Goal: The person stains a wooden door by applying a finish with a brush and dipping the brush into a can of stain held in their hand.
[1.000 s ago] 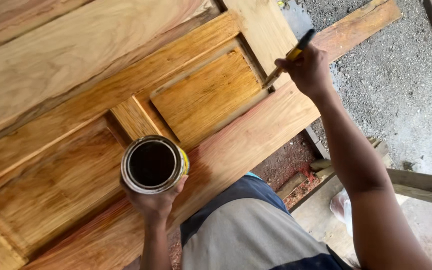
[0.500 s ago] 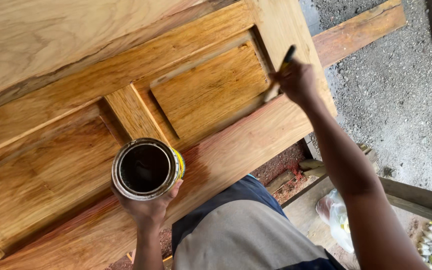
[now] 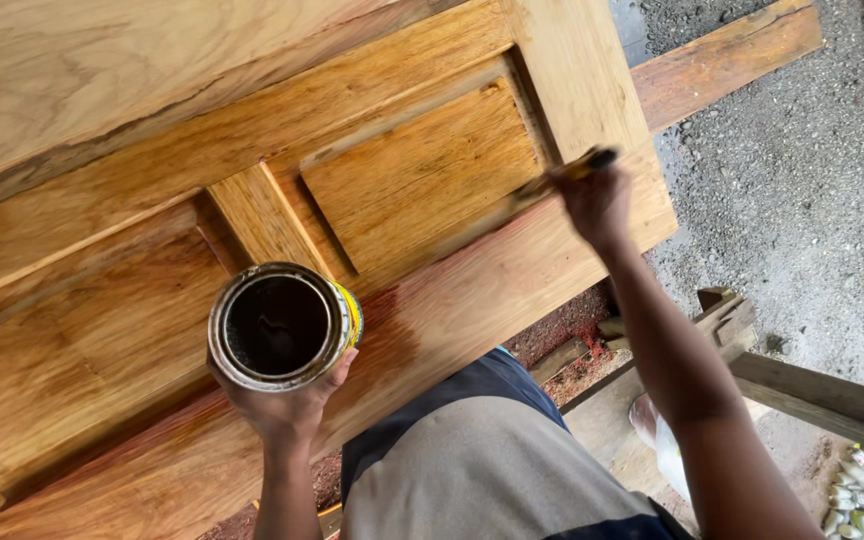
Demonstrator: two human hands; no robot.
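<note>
At the lower rail of a panelled wooden door point(image 3: 152, 140), the right hand point(image 3: 597, 200) has its grip pressed together around the slim handle of a paintbrush point(image 3: 552, 183), whose dark handle tip pokes out past the knuckles while the blurred bristle end lies against the wood beside the raised square panel point(image 3: 422, 180). Below and to the left, the left hand point(image 3: 287, 405) cups a round metal tin point(image 3: 282, 325) from underneath, fingers wrapped up its side — the rim is stained and crusted, the liquid inside dark brown, and a strip of yellow label shows on its wall. The tin is held just above the door's glossy, wet-looking amber rail. Grain runs in strong streaks across the door; its upper boards look paler and matt. Beyond the door's end lies coarse grey gravel point(image 3: 802, 180), crossed by a rough reddish timber beam point(image 3: 722, 60) — another weathered beam point(image 3: 822, 395) sits lower right.
</note>
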